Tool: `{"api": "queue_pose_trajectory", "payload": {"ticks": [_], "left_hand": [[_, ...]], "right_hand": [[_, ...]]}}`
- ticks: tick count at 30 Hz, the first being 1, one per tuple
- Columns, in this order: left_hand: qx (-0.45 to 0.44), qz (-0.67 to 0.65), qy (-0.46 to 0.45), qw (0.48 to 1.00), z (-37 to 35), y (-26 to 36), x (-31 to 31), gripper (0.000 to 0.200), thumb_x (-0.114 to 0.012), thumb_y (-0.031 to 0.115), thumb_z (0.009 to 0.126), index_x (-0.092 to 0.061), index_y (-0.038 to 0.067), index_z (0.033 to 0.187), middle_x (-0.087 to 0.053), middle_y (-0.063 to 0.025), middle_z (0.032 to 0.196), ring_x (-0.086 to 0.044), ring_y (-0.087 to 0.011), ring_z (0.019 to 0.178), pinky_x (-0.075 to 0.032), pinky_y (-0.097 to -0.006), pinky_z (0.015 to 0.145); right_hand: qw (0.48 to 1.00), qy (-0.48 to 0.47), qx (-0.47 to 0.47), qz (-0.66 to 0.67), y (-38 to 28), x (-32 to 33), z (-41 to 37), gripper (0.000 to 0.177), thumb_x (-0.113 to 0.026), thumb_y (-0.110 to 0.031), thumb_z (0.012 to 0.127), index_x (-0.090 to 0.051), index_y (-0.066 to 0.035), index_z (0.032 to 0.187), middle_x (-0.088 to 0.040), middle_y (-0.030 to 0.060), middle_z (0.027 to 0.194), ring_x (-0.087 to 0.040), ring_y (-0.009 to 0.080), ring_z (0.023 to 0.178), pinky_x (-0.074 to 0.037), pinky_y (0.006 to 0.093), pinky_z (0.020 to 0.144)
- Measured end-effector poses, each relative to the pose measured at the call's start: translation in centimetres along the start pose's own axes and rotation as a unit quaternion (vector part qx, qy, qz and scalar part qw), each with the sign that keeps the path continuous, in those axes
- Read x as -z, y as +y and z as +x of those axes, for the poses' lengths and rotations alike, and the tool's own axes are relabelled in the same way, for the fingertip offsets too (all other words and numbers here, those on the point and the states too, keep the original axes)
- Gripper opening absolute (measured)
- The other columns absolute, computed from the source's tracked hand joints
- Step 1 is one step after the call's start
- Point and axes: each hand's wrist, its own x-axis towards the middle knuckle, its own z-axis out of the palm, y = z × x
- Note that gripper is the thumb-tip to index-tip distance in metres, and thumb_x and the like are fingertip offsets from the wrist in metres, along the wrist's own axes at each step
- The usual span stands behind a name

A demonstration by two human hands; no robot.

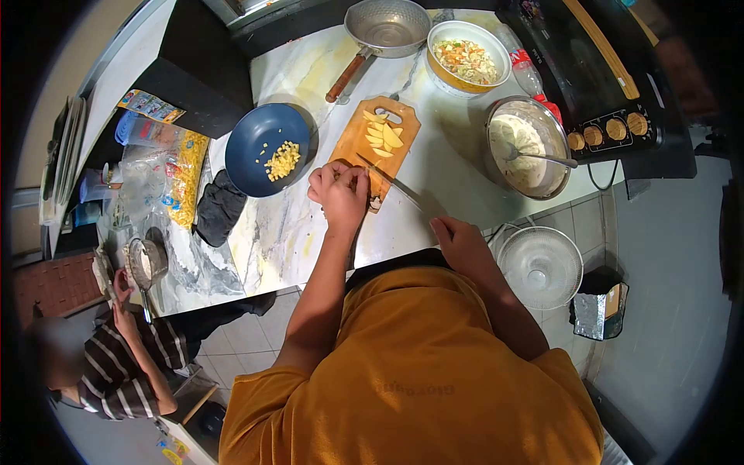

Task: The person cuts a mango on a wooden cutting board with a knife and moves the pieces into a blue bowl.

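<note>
My left hand is over the lower left of a wooden cutting board, its fingers bent and pressed together. Whatever they pinch is hidden. Pale yellow slices, perhaps potato, lie on the upper half of the board. A knife slants across the board, its tip up and left beside my left fingers. My right hand is closed at the lower right end of the knife, near the counter's front edge; the grip is partly hidden. Left of the board, a dark blue bowl holds small yellow cubes.
A saucepan, a bowl of chopped vegetables and a steel bowl with white mixture and spoon stand behind and right. Bagged yellow food and a black cloth lie left. Another person handles a strainer.
</note>
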Motion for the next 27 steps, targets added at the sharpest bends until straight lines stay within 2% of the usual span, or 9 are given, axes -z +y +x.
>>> {"api": "queue_pose_trajectory", "payload": {"ticks": [9,12,14,20,27], "left_hand": [[0.007,-0.004,0.009,1.000,-0.3,0.2,0.4,0.010,-0.077,0.020,0.078,-0.077,0.015,0.087,-0.060,0.0007,0.103,-0.044,-0.0255,0.110,-0.027,-0.0420,0.094],[0.012,-0.004,0.005,1.000,-0.4,0.4,0.6,0.010,-0.077,0.020,0.078,-0.077,0.015,0.087,-0.060,0.0003,0.103,-0.044,-0.0255,0.110,-0.028,-0.0416,0.094],[0.012,0.003,0.002,1.000,-0.4,0.2,0.5,0.010,-0.077,0.020,0.078,-0.077,0.015,0.086,-0.060,-0.0002,0.103,-0.044,-0.0255,0.109,-0.028,-0.0419,0.094],[0.012,-0.008,0.008,1.000,-0.5,0.7,0.7,0.008,-0.076,0.016,0.077,-0.075,0.012,0.083,-0.059,-0.0021,0.103,-0.044,-0.0289,0.108,-0.029,-0.0441,0.092],[0.028,0.003,0.030,0.999,-0.8,0.8,0.9,0.007,-0.075,0.016,0.077,-0.074,0.011,0.082,-0.059,-0.0029,0.103,-0.044,-0.0293,0.108,-0.029,-0.0447,0.091]], "right_hand": [[0.999,0.024,0.021,0.037,-0.1,0.9,-0.1,0.039,-0.052,-0.036,0.099,-0.068,-0.002,0.110,-0.069,0.0226,0.088,-0.066,0.0414,0.086,-0.051,0.0428,0.077],[1.000,0.010,0.005,0.010,-0.1,1.4,0.1,0.039,-0.051,-0.035,0.100,-0.068,-0.002,0.109,-0.068,0.0221,0.084,-0.066,0.0410,0.082,-0.050,0.0421,0.074],[0.999,0.036,0.031,0.011,0.6,1.2,0.3,0.038,-0.051,-0.035,0.100,-0.067,-0.002,0.107,-0.067,0.0221,0.080,-0.065,0.0405,0.079,-0.049,0.0426,0.071],[1.000,0.008,0.028,-0.003,0.9,1.3,0.8,0.038,-0.051,-0.035,0.100,-0.067,-0.001,0.108,-0.067,0.0230,0.083,-0.065,0.0411,0.081,-0.050,0.0417,0.073],[0.996,-0.028,0.083,0.011,1.0,0.4,1.9,0.039,-0.052,-0.035,0.100,-0.067,0.000,0.107,-0.067,0.0247,0.087,-0.066,0.0416,0.085,-0.050,0.0406,0.075]]}}
